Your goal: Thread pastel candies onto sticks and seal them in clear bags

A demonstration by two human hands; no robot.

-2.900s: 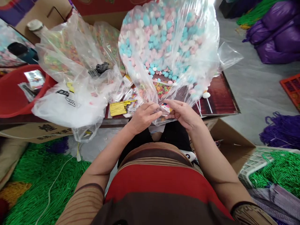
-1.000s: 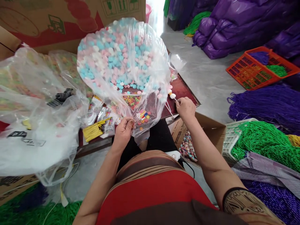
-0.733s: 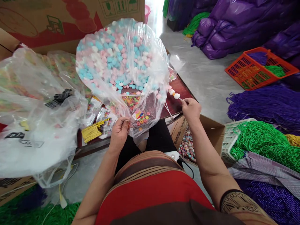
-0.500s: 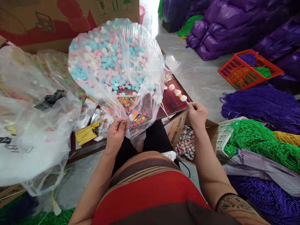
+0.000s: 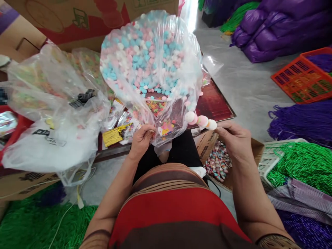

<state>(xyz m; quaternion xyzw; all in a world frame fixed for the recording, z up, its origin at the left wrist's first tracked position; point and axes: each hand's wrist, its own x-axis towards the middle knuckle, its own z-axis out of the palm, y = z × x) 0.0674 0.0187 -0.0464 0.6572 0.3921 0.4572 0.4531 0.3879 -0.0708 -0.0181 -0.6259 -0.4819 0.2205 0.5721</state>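
Observation:
In my right hand (image 5: 234, 138), thumb and fingers pinch the end of a candy skewer (image 5: 202, 121), strung with round pink and white pieces that look like marshmallows. The skewer points left, over the table's front edge. My left hand (image 5: 142, 138) is closed at the near lip of a large clear plastic bag (image 5: 178, 131), its fingertips pressed on the film. Whether a small piece is also between those fingers I cannot tell. Inside the bag are pink, blue and white candies (image 5: 145, 55). Nearer the opening lie small coloured ring candies (image 5: 157, 107).
Gold twist ties (image 5: 114, 135) and printed sachets lie left of my left hand, beside more clear bags (image 5: 57, 138). Below my right hand stands a cardboard box (image 5: 255, 152) of finished-looking skewers (image 5: 218, 160). Baskets (image 5: 301, 81) and cord bundles cover the floor at right.
My right hand has brought the skewer up closer to the camera, and its candies now show larger. My left hand stays at the bag's lip. The whole view has shifted left.

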